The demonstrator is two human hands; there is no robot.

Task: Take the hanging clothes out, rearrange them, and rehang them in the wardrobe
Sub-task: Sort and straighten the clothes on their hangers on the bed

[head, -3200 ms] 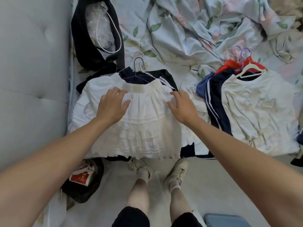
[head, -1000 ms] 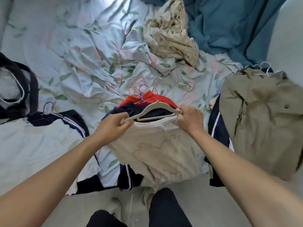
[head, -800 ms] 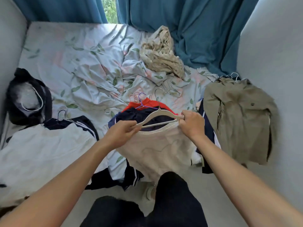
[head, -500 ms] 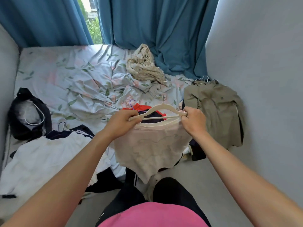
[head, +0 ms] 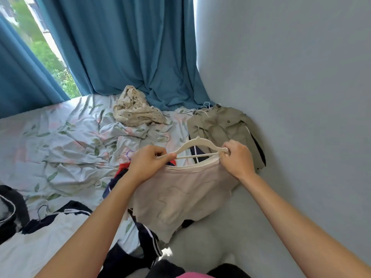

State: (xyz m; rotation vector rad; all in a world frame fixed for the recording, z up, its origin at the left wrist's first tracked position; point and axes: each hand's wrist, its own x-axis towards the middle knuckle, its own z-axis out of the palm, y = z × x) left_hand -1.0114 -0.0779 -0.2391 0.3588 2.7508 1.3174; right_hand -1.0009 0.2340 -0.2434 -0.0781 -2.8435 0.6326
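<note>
Both hands up w/ a cream plastic hanger (head: 197,145) held level above the bed edge, centre-right of view. Left hand (head: 147,163) pinches the hanger's left end, fingers curled round it; right hand (head: 236,159) grips the right end, fingers curled round the tip. A beige T-shirt (head: 180,197) droops from the hands below the hanger bar, collar sagging just under the bar, hem hanging toward 6 o'clock; can't tell if it's actually threaded on the hanger.

Olive jacket (head: 224,127) lies at 1 o'clock from the hanger, against the pale wall (head: 291,77), wire hooks showing at its collar. Red and navy clothes (head: 122,171) sit behind the left wrist, at 9 o'clock of the shirt. White garment (head: 40,237) w/ navy trim at 8 o'clock, on the floral bedsheet (head: 60,147). Crumpled cream floral cloth (head: 134,109) at 11 o'clock, near the teal curtain (head: 124,47). Black item at far-left edge, partly cut off.
</note>
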